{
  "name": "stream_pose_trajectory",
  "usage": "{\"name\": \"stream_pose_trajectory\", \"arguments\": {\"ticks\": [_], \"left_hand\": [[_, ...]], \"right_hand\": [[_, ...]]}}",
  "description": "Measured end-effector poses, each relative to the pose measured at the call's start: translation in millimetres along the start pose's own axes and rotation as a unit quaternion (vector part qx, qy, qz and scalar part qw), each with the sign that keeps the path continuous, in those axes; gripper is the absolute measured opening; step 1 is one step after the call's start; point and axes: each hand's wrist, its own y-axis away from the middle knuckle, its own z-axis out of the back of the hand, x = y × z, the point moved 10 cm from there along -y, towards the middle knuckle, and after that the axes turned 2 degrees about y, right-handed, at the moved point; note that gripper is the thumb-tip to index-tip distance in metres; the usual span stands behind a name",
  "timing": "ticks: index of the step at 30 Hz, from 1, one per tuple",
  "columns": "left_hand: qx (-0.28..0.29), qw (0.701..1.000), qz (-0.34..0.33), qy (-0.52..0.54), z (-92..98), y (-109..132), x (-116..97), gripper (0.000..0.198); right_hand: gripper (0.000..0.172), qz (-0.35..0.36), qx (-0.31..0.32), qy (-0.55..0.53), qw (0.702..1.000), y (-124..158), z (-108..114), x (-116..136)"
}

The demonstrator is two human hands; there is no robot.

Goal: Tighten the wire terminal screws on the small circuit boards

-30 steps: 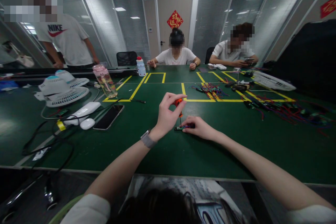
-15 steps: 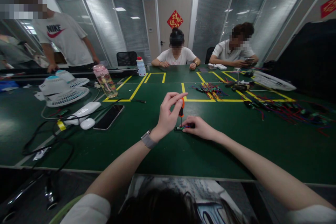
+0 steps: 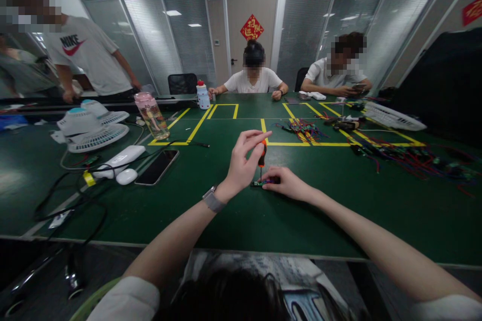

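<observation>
left hand [image 3: 241, 163]: fingers pinched shut on the handle of the screwdriver [image 3: 262, 153], thumb and index up top, probably so it can be twirled.
screwdriver: upright, directly over the small board [image 3: 259, 183], tip down on it; held vertical, likely so the tip seats square.
right hand [image 3: 288, 183]: just right of the small board, fingertips clamped on its right end, pressing it flat; looks like a brace against slipping.
small board: flat on the green table [image 3: 263, 225], between both hands.
wire bundle [image 3: 303, 130]: well behind the small board, slightly right.
phone [image 3: 157, 167]: well left of the small board, face up.
bottle [image 3: 152, 116]: far left and behind the small board.
</observation>
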Motion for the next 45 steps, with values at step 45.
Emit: {"name": "stream_pose_trajectory", "arguments": {"ticks": [45], "left_hand": [[-0.003, 0.991, 0.077, 0.108, -3.6, 2, 16, 0.033]], "right_hand": [[0.018, 0.008, 0.002, -0.006, 1.000, 1, 1, 0]]}}
